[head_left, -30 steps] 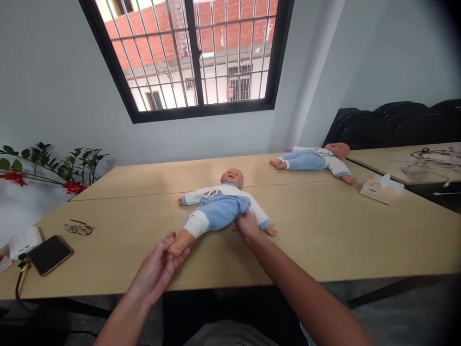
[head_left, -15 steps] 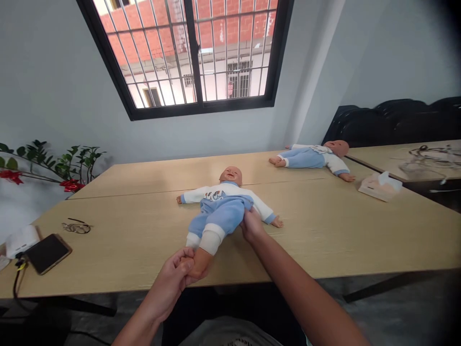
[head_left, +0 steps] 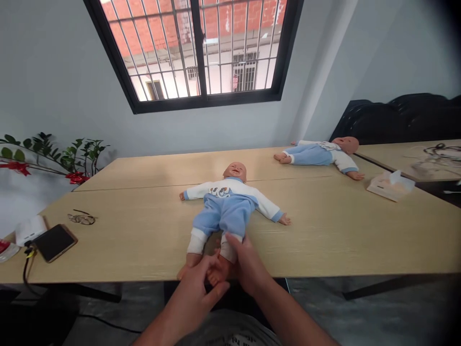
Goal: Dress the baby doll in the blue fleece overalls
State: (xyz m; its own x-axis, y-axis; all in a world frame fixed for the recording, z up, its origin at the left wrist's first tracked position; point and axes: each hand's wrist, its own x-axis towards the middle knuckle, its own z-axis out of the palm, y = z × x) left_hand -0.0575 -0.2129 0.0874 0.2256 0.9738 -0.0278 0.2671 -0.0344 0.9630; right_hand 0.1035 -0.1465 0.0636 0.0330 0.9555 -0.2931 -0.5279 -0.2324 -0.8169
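A baby doll (head_left: 230,211) lies on its back on the table, head toward the window and feet at the near edge. It wears a white top with a printed animal face and light blue trousers (head_left: 237,211) with white cuffs. My right hand (head_left: 252,264) is closed around the doll's lower leg on the right, its thumb on the white cuff. Around the foot of that same leg my left hand (head_left: 198,286) is curled, with the toes showing between thumb and fingers. The doll's other foot is partly hidden behind my left hand.
A second, similarly dressed doll (head_left: 317,154) lies at the table's back right, near a tissue box (head_left: 387,188). Glasses (head_left: 82,218) and a phone (head_left: 55,242) with a cable are at left. A plant (head_left: 74,158) stands beyond the left edge. Cables (head_left: 441,154) lie on another table.
My right hand has moved from the trousers' waist down to the lower leg. The trousers now sit straighter, and the legs, formerly together, have come apart. My left hand stays at the feet.
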